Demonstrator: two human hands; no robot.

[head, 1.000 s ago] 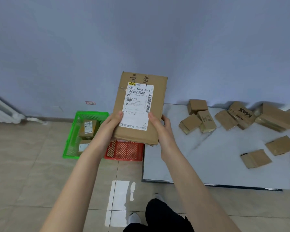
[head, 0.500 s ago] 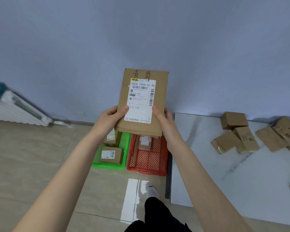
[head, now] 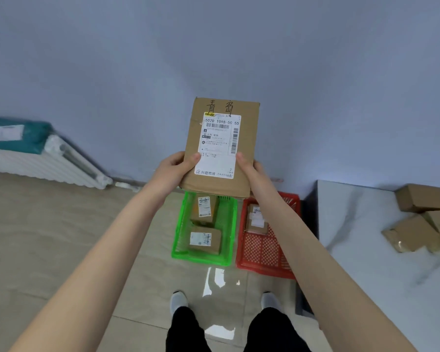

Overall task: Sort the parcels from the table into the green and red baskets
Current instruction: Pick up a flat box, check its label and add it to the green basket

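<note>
Gripping parcel [head: 220, 138] still, left hand [head: 174, 171] and right hand [head: 252, 171], green basket [head: 178, 237], red basket [head: 264, 254] now nearer

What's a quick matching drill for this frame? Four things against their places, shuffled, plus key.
Things
1. flat labelled parcel
2. green basket
3. teal package
4. loose boxes

Places
A. on top of the radiator
B. on the table
C. held up by the left hand and right hand
D. on the floor, left of the red basket

Pairs: 1-C, 2-D, 3-A, 4-B
</note>
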